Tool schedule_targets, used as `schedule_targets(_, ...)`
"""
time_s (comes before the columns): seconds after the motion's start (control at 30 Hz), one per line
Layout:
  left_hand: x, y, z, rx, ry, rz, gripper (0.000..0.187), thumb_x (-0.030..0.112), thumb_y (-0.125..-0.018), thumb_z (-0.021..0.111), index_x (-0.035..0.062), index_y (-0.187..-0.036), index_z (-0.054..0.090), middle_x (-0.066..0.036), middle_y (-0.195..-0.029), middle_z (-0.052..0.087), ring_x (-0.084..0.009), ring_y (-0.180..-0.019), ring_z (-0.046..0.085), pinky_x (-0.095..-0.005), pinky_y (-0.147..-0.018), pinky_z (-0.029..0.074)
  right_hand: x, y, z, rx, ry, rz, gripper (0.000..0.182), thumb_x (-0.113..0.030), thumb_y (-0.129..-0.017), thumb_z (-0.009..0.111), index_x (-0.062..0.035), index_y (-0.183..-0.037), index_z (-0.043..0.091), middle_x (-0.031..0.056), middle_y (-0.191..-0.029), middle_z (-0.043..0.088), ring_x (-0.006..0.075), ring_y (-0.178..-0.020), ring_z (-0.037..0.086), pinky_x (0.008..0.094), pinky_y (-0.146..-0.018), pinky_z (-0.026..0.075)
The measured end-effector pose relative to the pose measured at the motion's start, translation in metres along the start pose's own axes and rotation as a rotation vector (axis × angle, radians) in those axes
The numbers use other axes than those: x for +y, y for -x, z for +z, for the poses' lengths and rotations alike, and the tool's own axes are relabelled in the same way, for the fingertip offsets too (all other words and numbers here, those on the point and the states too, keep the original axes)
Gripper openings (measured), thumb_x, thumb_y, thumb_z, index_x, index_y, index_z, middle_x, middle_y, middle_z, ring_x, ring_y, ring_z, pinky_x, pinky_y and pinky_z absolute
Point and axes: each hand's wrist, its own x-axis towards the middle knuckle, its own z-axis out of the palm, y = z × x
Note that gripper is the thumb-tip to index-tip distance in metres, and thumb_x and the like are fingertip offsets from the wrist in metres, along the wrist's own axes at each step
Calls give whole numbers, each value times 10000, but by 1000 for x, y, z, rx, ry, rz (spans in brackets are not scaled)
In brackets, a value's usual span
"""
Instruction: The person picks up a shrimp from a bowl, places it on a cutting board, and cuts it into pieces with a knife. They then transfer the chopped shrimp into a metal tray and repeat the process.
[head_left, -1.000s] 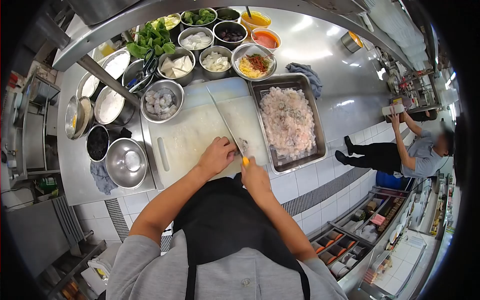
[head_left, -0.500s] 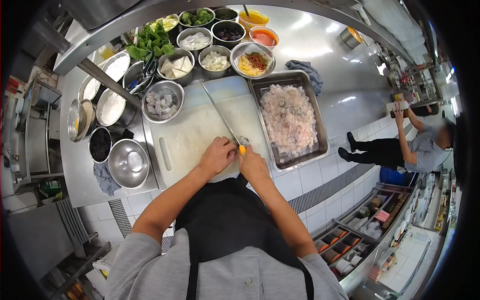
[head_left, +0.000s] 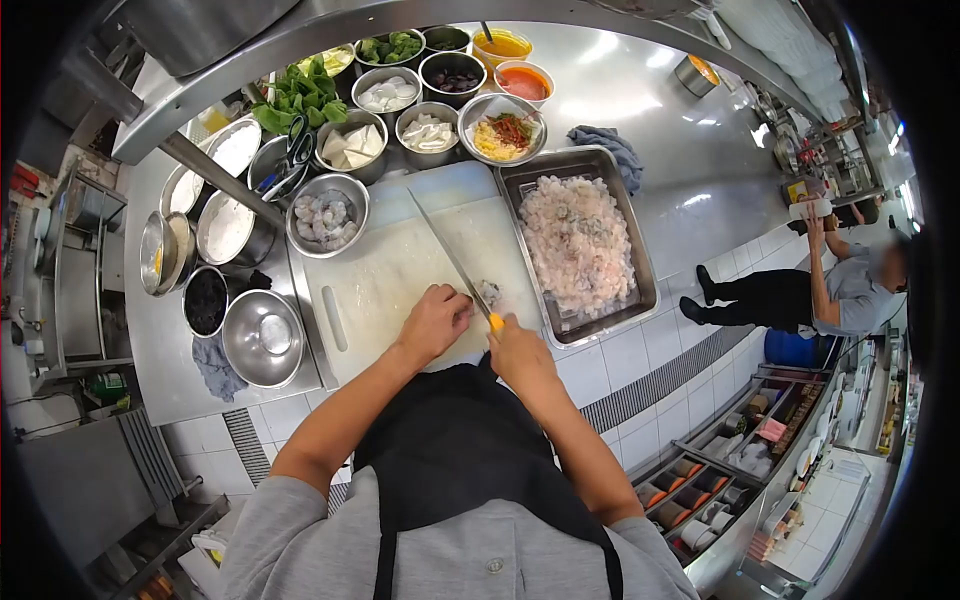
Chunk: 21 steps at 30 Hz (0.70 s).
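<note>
A long knife (head_left: 447, 247) slants across the cutting board (head_left: 385, 290), its yellow handle closed tightly in the right hand (head_left: 522, 357), beside some small greyish pieces (head_left: 488, 291). The left hand (head_left: 437, 322) rests half-curled near the blade; whether it grips anything I cannot tell. Right of the board, a metal tray (head_left: 641, 288) of pale chopped pieces sits on the bench (head_left: 690, 160).

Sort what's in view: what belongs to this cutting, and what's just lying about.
Belongs, apparently:
yellow-handled knife, in right hand
cutting board
chopped bits on it
raw shrimp
tray of pale pieces

Just lying about, probably:
leafy greens
broccoli
grey-blue cloths
</note>
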Motion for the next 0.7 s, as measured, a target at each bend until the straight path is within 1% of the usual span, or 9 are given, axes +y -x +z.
schedule_targets(0.03, 0, 3, 1, 12, 7, -1, 172, 82, -811, 721, 81, -982, 707, -121, -938, 629, -334, -926, 603, -428, -831, 532, 0, 9, -1, -36, 12, 39, 379, -319, -1010, 607, -16, -1222, 527, 304, -997, 718, 501, -945, 702, 571, -841, 561)
schedule_targets(0.1, 0, 4, 2, 34, 22, 3, 171, 81, -818, 719, 84, -989, 710, -119, -944, 631, -333, -928, 604, -431, -833, 531, 3, -8, 26, 17, -39, 37, 374, -322, -1007, 612, -18, -1211, 535, 304, -998, 718, 499, -951, 701, 568, -846, 561)
schedule_targets(0.17, 3, 6, 2, 12, 28, -16, 171, 83, -824, 718, 83, -995, 711, -119, -937, 634, -335, -922, 607, -429, -841, 532, 6, -18, 42, 73, -73, 22, 370, -322, -1004, 615, -17, -1200, 541, 307, -981, 718, 498, -943, 703, 568, -844, 561)
schedule_targets(0.23, 1, 7, 0, 10, 26, -25, 178, 85, -826, 720, 81, -1004, 711, -120, -932, 639, -337, -918, 612, -425, -848, 533, 0, -36, 39, 129, -89, -40, 366, -321, -1002, 617, -14, -1188, 545, 313, -949, 716, 498, -922, 706, 569, -834, 561)
schedule_targets(0.33, 3, -1, -5, -12, 60, -21, 189, 85, -825, 717, 75, -1014, 712, -127, -924, 647, -340, -918, 616, -423, -851, 531, 6, -44, 33, 143, -129, -111, 392, -308, -982, 645, 0, -1200, 541, 328, -912, 704, 510, -883, 701, 589, -793, 556)
schedule_targets(0.5, 6, 2, -19, -129, 132, -126, 208, 79, -823, 699, 59, -1029, 710, -145, -899, 653, -344, -914, 620, -427, -848, 525, 31, -38, 29, 214, -100, -60, 368, -310, -990, 633, -1, -1169, 549, 306, -868, 712, 496, -863, 710, 575, -797, 564)
schedule_targets(0.53, 8, 2, -17, -104, 124, -133, 209, 76, -823, 696, 57, -1030, 709, -147, -890, 653, -346, -908, 621, -430, -844, 528, 35, -38, 29, 234, -101, -38, 369, -313, -991, 633, 0, -1168, 550, 305, -861, 712, 495, -860, 711, 575, -793, 564)
schedule_targets(0.6, 12, -2, -10, -53, 108, -145, 211, 70, -822, 692, 51, -1031, 707, -150, -873, 654, -350, -895, 623, -435, -836, 533, 41, -35, 24, 251, -107, -62, 366, -318, -994, 627, -3, -1164, 550, 307, -846, 708, 495, -852, 712, 573, -782, 565)
schedule_targets(0.7, 12, -7, -4, 3, 48, -114, 200, 82, -824, 713, 63, -1023, 715, -129, -870, 661, -305, -876, 649, -416, -807, 549, 36, -21, 14, 233, -100, -70, 365, -325, -997, 622, -12, -1169, 547, 305, -854, 709, 495, -847, 712, 573, -778, 565)
